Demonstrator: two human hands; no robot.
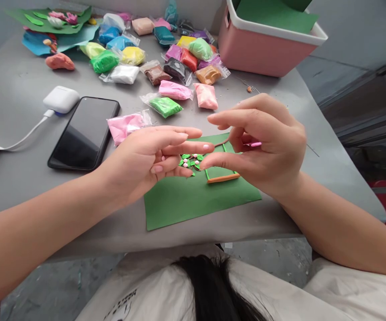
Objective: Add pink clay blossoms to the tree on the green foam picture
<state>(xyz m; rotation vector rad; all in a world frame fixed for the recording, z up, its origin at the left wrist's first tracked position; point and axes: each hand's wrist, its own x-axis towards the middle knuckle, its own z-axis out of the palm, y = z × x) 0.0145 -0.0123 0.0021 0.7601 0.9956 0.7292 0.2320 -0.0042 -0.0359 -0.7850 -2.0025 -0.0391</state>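
Note:
My left hand (135,160) is palm up over the green sheet (179,203); a tiny pink clay ball (206,146) rests on an outstretched finger. Its lower fingers curl around another pink bit (163,158). To the right, my right hand (269,142) has thumb and index finger apart, while its other fingers curl around a pink piece (255,144), mostly hidden. Beneath the hands, green clay leaves (197,164) with small pink balls lie on the sheet. Beside them is a frame of thin green strips with an orange clay bar (222,178) at its bottom, partly covered by my right hand.
A black phone (84,133) and a white earbud case (60,99) with a cable lie at the left. Several bagged clay packets (166,107) spread across the back. A pink basket (259,51) stands back right. Clay flowers on green paper (77,27) lie back left.

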